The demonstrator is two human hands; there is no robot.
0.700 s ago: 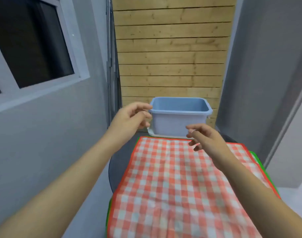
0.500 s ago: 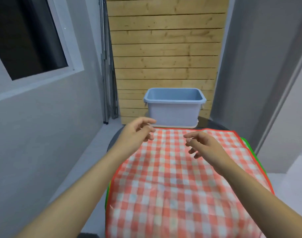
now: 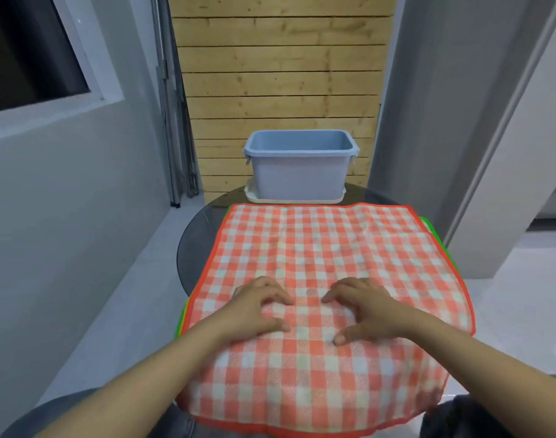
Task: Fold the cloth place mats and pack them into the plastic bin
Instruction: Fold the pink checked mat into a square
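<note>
While both hands rest on mat [image 3: 327,248] — left hand [image 3: 257,308] fingers curled | right hand [image 3: 365,308] likewise

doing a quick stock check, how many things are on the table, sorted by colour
red checked place mat: 1
green-edged mats showing under it: at least 1, count hidden
yellow edge in the stack: 1
blue plastic bin: 1
white lid under the bin: 1
Total: at least 5
</note>
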